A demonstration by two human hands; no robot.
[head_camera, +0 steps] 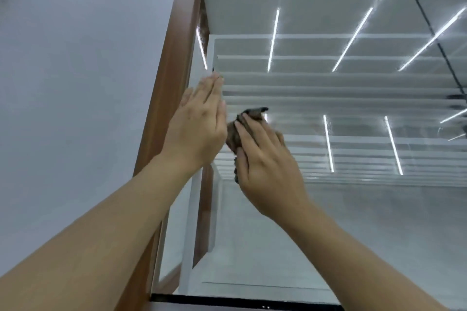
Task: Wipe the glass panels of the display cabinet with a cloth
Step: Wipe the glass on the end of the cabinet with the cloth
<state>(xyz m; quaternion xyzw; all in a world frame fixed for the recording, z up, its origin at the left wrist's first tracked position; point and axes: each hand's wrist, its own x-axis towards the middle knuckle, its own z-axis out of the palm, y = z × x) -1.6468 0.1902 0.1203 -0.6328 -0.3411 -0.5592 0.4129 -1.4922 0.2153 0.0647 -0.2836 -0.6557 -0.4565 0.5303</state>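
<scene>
right hand (265, 161) presses cloth (233, 135) on glass panel (366, 209), grip flat; left hand (199, 121) flat, fingers straight, by frame (173, 58).

The right hand (267, 166) presses a cloth (233, 135) on the glass panel (353, 96), left hand (197, 124) flat alongside.
</scene>
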